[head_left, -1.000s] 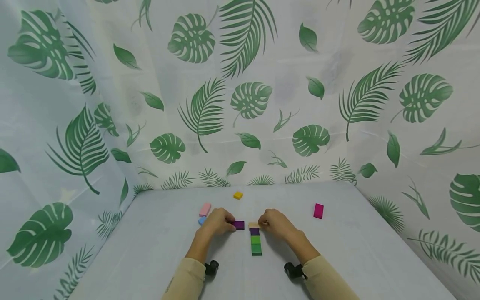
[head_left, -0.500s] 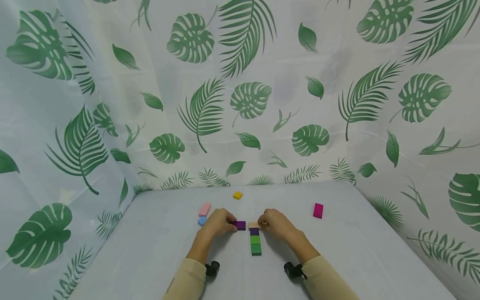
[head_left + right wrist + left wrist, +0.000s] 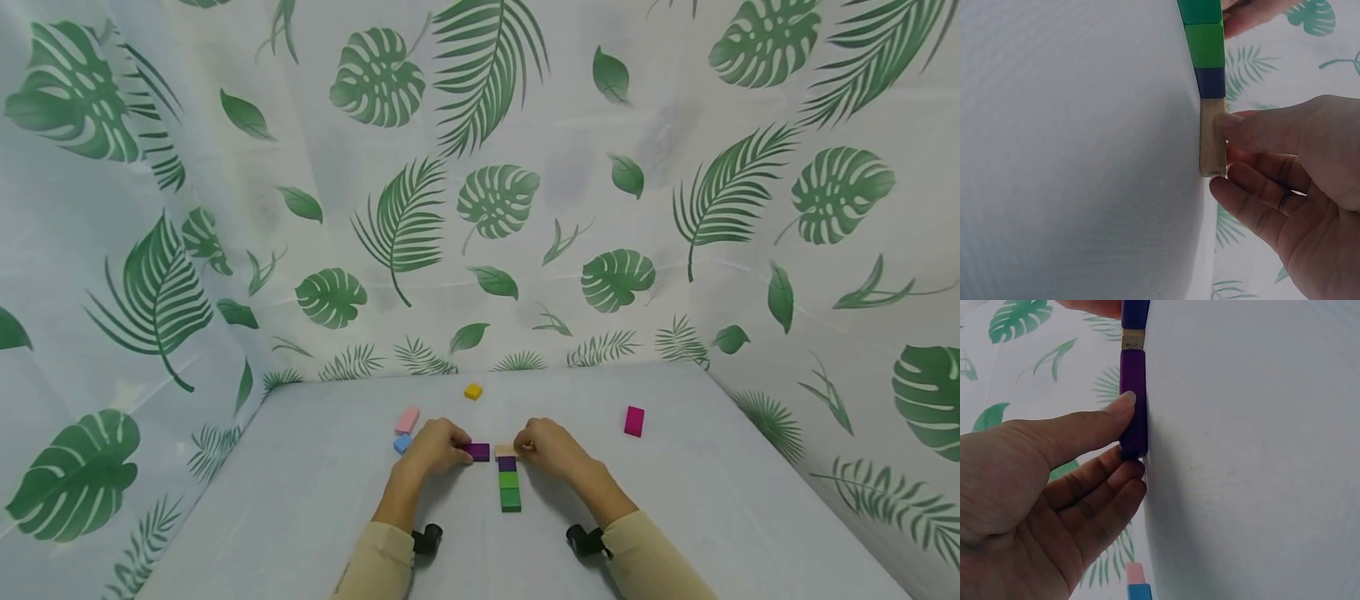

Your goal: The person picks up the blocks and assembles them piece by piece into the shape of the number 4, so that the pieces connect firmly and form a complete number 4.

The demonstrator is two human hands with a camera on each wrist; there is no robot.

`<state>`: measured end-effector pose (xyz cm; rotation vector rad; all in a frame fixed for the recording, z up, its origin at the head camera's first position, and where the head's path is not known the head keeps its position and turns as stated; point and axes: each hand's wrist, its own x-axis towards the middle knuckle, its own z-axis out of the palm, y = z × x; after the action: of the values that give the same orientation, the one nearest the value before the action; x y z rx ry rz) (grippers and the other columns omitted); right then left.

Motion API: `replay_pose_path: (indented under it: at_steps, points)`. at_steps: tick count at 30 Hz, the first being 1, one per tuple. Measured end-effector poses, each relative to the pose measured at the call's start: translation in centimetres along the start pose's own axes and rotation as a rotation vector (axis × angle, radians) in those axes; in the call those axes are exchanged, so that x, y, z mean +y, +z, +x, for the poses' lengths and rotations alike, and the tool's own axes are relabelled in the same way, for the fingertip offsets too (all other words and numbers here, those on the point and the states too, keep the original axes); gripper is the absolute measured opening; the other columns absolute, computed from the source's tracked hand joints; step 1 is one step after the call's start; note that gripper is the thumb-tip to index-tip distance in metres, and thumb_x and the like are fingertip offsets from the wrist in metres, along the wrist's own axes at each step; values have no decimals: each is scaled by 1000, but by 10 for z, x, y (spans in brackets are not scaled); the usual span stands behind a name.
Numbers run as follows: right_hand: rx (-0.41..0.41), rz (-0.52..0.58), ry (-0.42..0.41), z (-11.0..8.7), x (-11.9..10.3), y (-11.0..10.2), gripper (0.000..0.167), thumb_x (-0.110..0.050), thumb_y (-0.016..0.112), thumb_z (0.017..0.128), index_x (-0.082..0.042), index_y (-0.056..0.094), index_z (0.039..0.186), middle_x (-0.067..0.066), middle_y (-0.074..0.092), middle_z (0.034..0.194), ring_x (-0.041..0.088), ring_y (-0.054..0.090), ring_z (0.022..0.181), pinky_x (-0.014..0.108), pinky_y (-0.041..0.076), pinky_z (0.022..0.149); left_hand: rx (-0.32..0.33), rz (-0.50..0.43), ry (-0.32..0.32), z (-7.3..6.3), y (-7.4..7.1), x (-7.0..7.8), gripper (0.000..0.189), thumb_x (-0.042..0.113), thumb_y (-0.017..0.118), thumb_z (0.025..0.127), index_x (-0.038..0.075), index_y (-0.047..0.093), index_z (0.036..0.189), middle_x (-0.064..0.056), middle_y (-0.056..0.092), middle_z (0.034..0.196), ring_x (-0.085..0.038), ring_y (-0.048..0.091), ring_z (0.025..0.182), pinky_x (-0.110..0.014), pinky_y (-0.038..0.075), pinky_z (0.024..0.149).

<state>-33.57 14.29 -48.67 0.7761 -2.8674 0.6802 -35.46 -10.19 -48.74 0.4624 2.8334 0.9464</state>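
Note:
My left hand (image 3: 437, 446) pinches a purple block (image 3: 478, 452) lying on the table, thumb on its near side and fingers at its left end. Close to its right end, across a narrow gap, lies a plain wooden block (image 3: 505, 451). Thumb and fingers of my right hand (image 3: 553, 447) hold that wooden block at its right end, partly covering it. From the wooden block a line of blocks runs towards me: dark blue (image 3: 507, 464), light green (image 3: 508, 480) and darker green (image 3: 511, 500). The right wrist view shows the wooden block (image 3: 1213, 140) close against the dark blue one.
Left of my left hand lie a pink block (image 3: 407, 420) and a blue block (image 3: 402, 443). A yellow block (image 3: 473, 392) sits towards the back, and a magenta block (image 3: 634, 421) lies off to the right. Leaf-printed curtains (image 3: 555, 317) enclose the white table (image 3: 300, 517).
My left hand has slid the purple block slightly right, narrowing the gap to the wooden block. My right hand stays in place on the wooden block. The head view has shifted a little.

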Motion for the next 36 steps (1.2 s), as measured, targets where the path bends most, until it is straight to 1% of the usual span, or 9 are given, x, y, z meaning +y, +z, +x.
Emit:
replay_pose_path:
  at_steps: [4, 8, 12, 15, 21, 27, 31, 36]
  points:
    - [-2, -3, 8, 1, -1, 0, 9, 0, 74, 92, -3, 81, 97, 5, 70, 89, 16, 59, 83, 43, 55, 82, 6, 0, 25, 0, 0, 0, 26, 15, 84, 88, 7, 81, 113, -5, 79, 104, -16, 64, 94, -44, 55, 93]
    - [-8, 5, 25, 2, -2, 0, 10, 0, 74, 93, -4, 82, 98, 4, 70, 89, 16, 59, 84, 43, 55, 83, -1, -1, 36, 0, -1, 3, 27, 14, 84, 88, 6, 80, 113, -6, 79, 106, -18, 66, 98, -46, 55, 96]
    - [-8, 6, 21, 2, -2, 0, 10, 0, 74, 93, -3, 81, 98, 4, 70, 89, 16, 59, 84, 43, 55, 83, -8, -8, 19, -1, 0, 4, 28, 14, 83, 89, 6, 80, 115, -7, 79, 109, -20, 66, 103, -48, 54, 99]
    - [-10, 9, 22, 1, -2, 0, 10, 0, 73, 93, -3, 81, 99, 4, 70, 89, 17, 59, 84, 44, 55, 83, -7, -12, 14, 0, 2, 3, 28, 14, 83, 89, 6, 79, 115, -7, 79, 109, -20, 66, 103, -48, 54, 99]
    - [-12, 12, 33, 1, -2, 0, 11, 1, 74, 93, -3, 82, 99, 4, 70, 90, 17, 59, 84, 44, 55, 83, -12, 2, 17, 3, 4, 1, 28, 16, 83, 89, 7, 80, 116, -6, 78, 109, -19, 66, 102, -47, 54, 98]
    - [-12, 5, 56, 2, -2, 0, 11, -2, 74, 94, -5, 82, 100, 2, 70, 90, 16, 60, 85, 43, 55, 86, -19, 11, 11, 5, 5, 2, 27, 17, 83, 90, 9, 80, 116, -3, 78, 108, -16, 64, 99, -45, 55, 96]
    - [-18, 6, 51, 3, -1, 0, 11, -1, 73, 94, -4, 81, 100, 3, 70, 90, 16, 60, 86, 44, 55, 85, -22, 5, 3, 4, 5, 3, 26, 17, 83, 90, 9, 80, 115, -2, 77, 105, -15, 63, 95, -44, 55, 94]
    - [-19, 1, 33, 3, 0, 0, 11, 0, 73, 94, -3, 81, 101, 4, 69, 90, 17, 60, 86, 45, 54, 84, -24, -4, 3, 2, 4, 5, 27, 16, 83, 90, 7, 79, 115, -3, 77, 104, -16, 62, 93, -44, 56, 94]
